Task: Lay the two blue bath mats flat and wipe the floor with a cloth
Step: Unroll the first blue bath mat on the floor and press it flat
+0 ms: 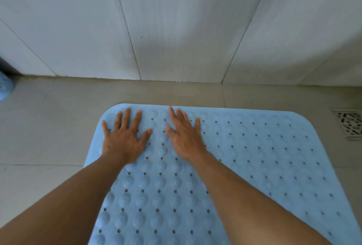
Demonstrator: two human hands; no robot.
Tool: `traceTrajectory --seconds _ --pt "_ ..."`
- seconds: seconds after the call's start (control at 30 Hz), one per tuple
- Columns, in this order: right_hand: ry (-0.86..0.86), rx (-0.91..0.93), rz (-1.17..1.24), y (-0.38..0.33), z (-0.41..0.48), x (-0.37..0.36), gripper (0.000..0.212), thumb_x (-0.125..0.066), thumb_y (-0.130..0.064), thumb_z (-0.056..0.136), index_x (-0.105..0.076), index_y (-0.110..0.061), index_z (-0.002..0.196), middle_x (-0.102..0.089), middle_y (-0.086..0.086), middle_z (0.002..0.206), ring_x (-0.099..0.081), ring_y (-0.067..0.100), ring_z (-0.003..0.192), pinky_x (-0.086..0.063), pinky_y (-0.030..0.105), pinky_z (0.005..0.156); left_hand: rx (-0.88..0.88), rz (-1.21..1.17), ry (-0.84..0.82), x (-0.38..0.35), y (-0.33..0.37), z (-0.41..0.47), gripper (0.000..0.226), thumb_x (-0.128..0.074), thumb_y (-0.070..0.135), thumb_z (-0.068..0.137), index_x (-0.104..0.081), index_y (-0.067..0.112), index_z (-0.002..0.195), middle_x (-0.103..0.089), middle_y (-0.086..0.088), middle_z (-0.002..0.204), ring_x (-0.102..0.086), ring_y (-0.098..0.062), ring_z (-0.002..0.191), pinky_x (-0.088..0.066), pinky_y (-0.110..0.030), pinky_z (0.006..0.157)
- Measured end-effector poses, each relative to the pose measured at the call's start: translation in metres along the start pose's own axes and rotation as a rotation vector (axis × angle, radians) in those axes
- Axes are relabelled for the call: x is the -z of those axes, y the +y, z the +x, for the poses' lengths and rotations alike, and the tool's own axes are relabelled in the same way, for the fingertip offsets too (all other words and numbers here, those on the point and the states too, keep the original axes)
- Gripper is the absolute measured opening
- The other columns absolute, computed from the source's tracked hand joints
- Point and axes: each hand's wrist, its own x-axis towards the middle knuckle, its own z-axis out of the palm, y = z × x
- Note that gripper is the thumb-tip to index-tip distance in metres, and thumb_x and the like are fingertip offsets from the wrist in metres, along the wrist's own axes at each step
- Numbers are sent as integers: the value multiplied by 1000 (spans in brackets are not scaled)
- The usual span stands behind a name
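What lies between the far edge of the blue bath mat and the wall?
Only a strip of bare floor tiles, shown in the head view.

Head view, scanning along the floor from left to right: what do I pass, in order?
A blue object cut off at the left edge → left hand → right hand → floor drain. Both hands lie flat on the blue bath mat, which spreads under them and so has no single place in the order.

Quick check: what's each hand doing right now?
Left hand: open, fingers spread, pressing flat on the blue bath mat.
Right hand: open, also pressing flat on the mat.
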Motion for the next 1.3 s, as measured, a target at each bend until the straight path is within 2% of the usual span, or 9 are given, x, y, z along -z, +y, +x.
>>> traceTrajectory --seconds 0.1,0.17,0.23,0.3,0.43,0.53,0.63,0.83,1.3 --pt "51 -106 473 6 -15 34 58 -35 -35 107 -10 -39 159 -13 -6 168 -9 11 153 -1 34 122 44 124 -69 20 10 0 76 -7 72 94 10 35 159 11 1 169 7 -26 155 6 -68 117" --pt "141 -128 522 19 -34 55 59 -39 -38 106 -15 -38 159 -18 -5 167 -21 13 151 -13 29 119 76 168 -33 27 26 -5 71 -8 62 99 4 30 161 6 -3 169 6 -30 155 3 -68 118" --pt "198 -141 462 46 -55 70 60 -41 -41 105 -18 -34 160 -18 -6 167 -23 13 151 -16 31 121 69 98 52 27 55 -16 67 -8 54 101 1 25 161 3 -7 169 5 -32 155 0 -66 119" --pt "229 -178 342 85 -79 86 62 -42 -46 104 -17 -34 160 -13 -7 168 -15 14 153 -15 38 124 -39 2 90 21 102 -31 67 -8 53 102 4 23 161 3 -9 169 6 -31 155 2 -63 120" --pt "182 -261 -63 173 -120 115 65 -35 -50 104 -9 -31 161 4 -1 169 7 15 155 3 44 125 -289 -84 66 4 207 -55 66 -10 55 103 8 27 160 8 -6 169 11 -26 155 9 -58 122" --pt "124 -291 -310 229 -137 131 71 -24 -59 102 3 -31 161 15 1 168 15 20 154 10 50 123 -347 -128 37 -7 271 -57 64 -12 55 103 5 31 160 8 -5 169 13 -25 155 10 -61 120" --pt "103 -301 -365 263 -143 131 74 -14 -67 97 13 -35 158 20 -1 167 19 21 153 10 52 123 -344 -104 64 -22 311 -57 63 -9 61 101 5 39 159 13 -4 168 18 -30 153 14 -67 116" --pt "213 -240 -451 280 -142 121 66 -8 -65 99 15 -43 156 21 -2 166 16 21 154 8 53 123 -258 -53 103 -36 328 -57 70 0 71 96 21 40 155 22 0 166 22 -31 152 10 -68 116" --pt "210 -236 -396 284 -139 124 60 -9 -61 101 11 -46 156 15 -4 168 16 20 154 10 51 123 -228 -24 68 -32 334 -55 73 0 74 94 23 41 154 24 1 166 23 -31 152 12 -68 115"
